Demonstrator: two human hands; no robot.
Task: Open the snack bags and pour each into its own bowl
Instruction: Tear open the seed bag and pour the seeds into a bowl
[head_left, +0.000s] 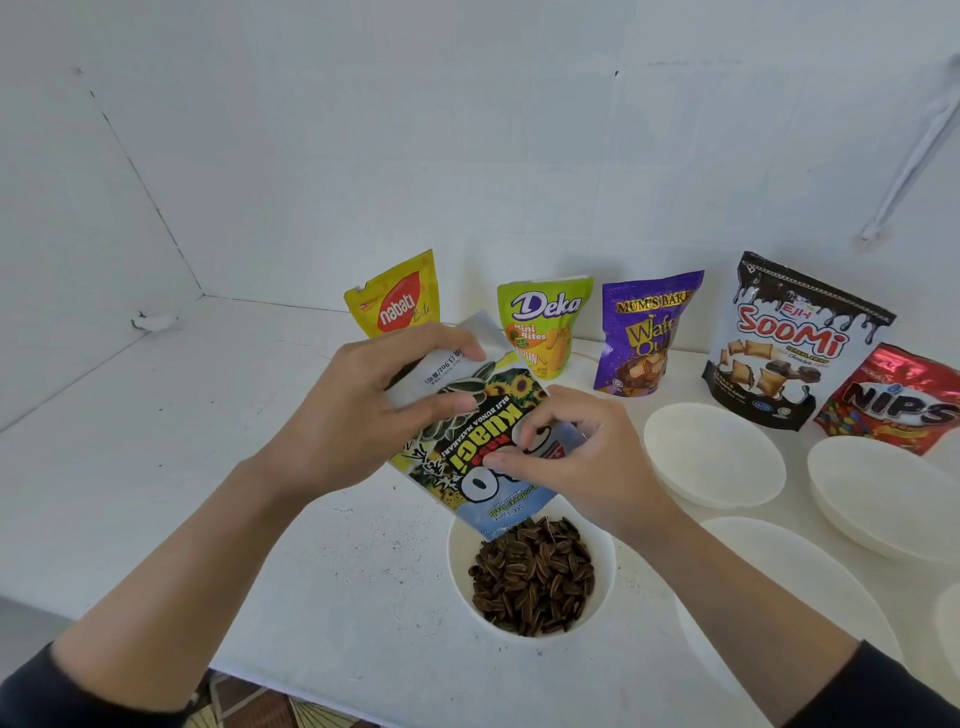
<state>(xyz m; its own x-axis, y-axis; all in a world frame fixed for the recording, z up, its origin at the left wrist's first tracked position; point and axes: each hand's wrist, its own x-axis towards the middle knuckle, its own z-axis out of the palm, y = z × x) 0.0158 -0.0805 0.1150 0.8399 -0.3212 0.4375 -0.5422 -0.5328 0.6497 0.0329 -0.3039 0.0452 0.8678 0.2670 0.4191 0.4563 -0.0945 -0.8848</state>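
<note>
Logged left grip (358, 410) clamped on the upturned base of the sunflower seed bag (470, 462), thumb and fingers curled round it. Right grip (587, 457) pinched the bag's right edge. I saw the bag inverted and tilted, mouth just above the white bowl (457, 566) on the counter (156, 467). Seeds (535, 577) lay heaped in that bowl. Deka bag (545, 327) and Soomi bag (789, 343) stood upright behind.
</note>
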